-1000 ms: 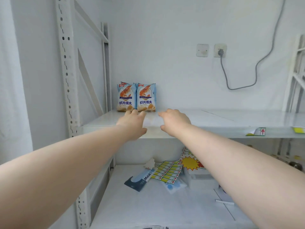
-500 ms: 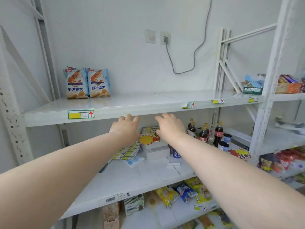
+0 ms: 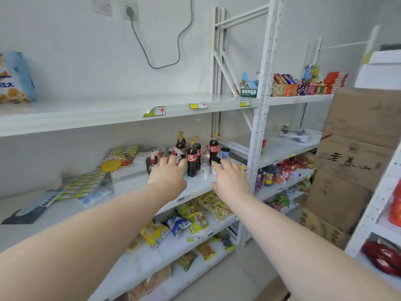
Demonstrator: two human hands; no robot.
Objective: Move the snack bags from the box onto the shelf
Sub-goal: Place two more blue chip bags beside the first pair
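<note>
The left hand (image 3: 168, 178) is open, with the fingers straight and a little spread, and it holds nothing. The right hand (image 3: 231, 181) beside it is the same, open and empty. Both are stretched out over the middle shelf (image 3: 198, 187), close to the cola bottles (image 3: 192, 158), but I cannot tell if they touch anything.

One snack bag (image 3: 16, 79) stands upright on the upper shelf (image 3: 97, 114), far to the left, cut by the picture edge. The cardboard boxes (image 3: 355, 153) are stacked at the right; the view does not show what is inside them.

I judge that the step in hand is to fetch more bags. To do it well, reach to the right and take a bag by its sides with a soft grip, because the chips probably break easily. Then set it upright just right of the standing bag, with the print to the front.
</note>
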